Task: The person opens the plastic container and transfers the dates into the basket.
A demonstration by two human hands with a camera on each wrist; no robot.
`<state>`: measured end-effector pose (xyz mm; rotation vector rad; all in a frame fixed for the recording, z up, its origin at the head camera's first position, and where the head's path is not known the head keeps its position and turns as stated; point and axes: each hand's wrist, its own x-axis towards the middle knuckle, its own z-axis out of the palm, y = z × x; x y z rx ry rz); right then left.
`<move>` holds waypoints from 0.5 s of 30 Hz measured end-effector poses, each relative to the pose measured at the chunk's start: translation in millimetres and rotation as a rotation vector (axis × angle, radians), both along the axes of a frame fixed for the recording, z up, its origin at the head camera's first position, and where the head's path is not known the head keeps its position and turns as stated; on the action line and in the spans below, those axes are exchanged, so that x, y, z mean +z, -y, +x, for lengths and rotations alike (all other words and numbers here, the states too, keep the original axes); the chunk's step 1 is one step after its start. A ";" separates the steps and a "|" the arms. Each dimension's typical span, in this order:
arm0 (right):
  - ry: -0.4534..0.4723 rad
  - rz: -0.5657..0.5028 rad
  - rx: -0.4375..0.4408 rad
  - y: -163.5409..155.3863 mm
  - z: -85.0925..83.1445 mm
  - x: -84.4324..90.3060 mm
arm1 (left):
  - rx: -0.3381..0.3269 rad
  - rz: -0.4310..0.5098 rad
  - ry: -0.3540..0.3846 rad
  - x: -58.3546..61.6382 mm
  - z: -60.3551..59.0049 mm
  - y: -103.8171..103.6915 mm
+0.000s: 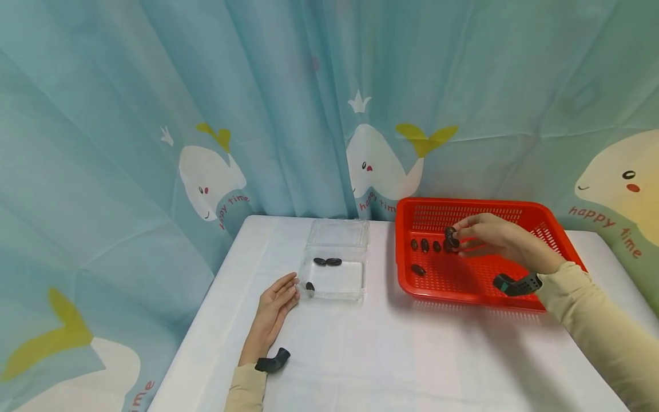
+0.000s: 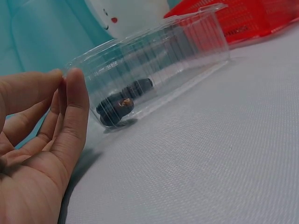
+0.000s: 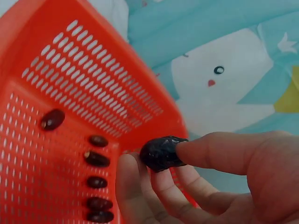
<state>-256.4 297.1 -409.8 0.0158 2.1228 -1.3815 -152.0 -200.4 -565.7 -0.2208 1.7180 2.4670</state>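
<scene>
My right hand (image 1: pixel 465 233) hovers over the red perforated basket (image 1: pixel 463 203) and pinches one dark wrinkled date (image 3: pixel 161 153) between thumb and fingers. Several more dates (image 1: pixel 424 245) lie in a row on the basket floor (image 3: pixel 28 186), and one lies apart (image 1: pixel 418 269). My left hand (image 1: pixel 278 300) rests flat on the white table, fingers straight, with its fingertips (image 2: pixel 74 88) at the near left corner of a clear plastic box (image 1: pixel 345 280). That box holds three dates (image 2: pixel 117 106): two side by side (image 1: pixel 328 261) and one at the front corner (image 1: pixel 310 285).
The box's clear lid (image 1: pixel 340 232) lies open toward the back. A white cloth covers the table (image 1: pixel 391 355). A teal whale-print curtain (image 1: pixel 309 114) hangs right behind the table and on both sides. The basket stands just right of the box.
</scene>
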 end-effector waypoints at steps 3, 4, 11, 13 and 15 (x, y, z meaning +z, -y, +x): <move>0.052 -0.020 -0.007 -1.2 -5.8 -4.3 | 0.012 -0.002 0.009 -0.7 -0.1 -0.9; 0.064 -0.019 -0.002 -1.8 -6.9 -5.7 | 0.015 -0.002 0.013 -0.8 -0.2 -1.2; 0.145 -0.040 0.020 -5.7 -12.1 -18.7 | -0.002 -0.002 -0.015 -1.0 -0.6 -0.8; 0.152 -0.051 0.034 -7.1 -12.7 -22.4 | -0.009 0.011 -0.026 -1.0 -0.5 0.0; 0.153 -0.069 0.041 -9.1 -12.4 -25.1 | -0.014 0.013 -0.034 -0.6 -0.3 0.8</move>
